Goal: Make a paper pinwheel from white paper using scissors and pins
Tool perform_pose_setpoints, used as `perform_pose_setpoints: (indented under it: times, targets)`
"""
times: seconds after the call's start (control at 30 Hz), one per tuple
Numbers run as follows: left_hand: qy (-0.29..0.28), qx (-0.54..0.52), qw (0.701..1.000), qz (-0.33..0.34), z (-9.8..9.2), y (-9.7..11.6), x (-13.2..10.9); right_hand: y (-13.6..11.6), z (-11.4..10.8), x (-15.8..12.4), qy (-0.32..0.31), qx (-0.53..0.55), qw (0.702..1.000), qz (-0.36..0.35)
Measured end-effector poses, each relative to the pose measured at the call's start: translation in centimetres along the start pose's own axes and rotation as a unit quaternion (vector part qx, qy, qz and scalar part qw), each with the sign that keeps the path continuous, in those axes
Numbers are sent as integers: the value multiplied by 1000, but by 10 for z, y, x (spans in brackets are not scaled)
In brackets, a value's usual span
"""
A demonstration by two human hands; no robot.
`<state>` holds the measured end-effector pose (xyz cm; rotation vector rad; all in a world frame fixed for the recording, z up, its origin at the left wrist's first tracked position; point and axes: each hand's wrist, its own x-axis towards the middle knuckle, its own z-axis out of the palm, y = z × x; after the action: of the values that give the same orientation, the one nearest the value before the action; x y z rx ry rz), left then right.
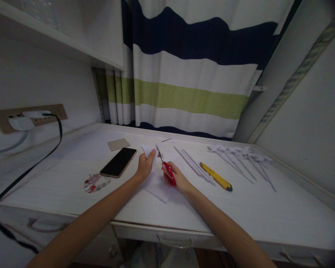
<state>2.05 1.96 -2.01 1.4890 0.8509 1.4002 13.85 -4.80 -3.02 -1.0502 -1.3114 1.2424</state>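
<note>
My left hand [145, 164] pinches a small piece of white paper [147, 149] above the middle of the white desk. Red-handled scissors [169, 174] are gripped in my right hand [177, 179], their blades pointing up and away, close to the paper's right edge. Whether the blades touch the paper I cannot tell. Beneath both hands lies a larger white sheet [159, 192] on the desktop. Just right of the scissors are several thin white paper sticks [194, 163], and beside them a yellow utility knife [216, 176].
A black phone [118, 162] with a beaded charm strap [94, 183] lies to the left, near a grey-beige card [118, 144]. Several white paper pinwheel shapes on sticks [244, 158] rest at the right. A black cable [28, 171] hangs from the wall socket [44, 115]. Curtains [190, 96] hang behind.
</note>
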Motion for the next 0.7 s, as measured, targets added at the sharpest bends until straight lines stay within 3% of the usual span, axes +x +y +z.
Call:
perform_pose_setpoints:
  times: [0.7]
  targets:
    - [2, -10, 1000, -8, 1, 0, 0, -2, 1, 0, 5, 14, 1000, 5]
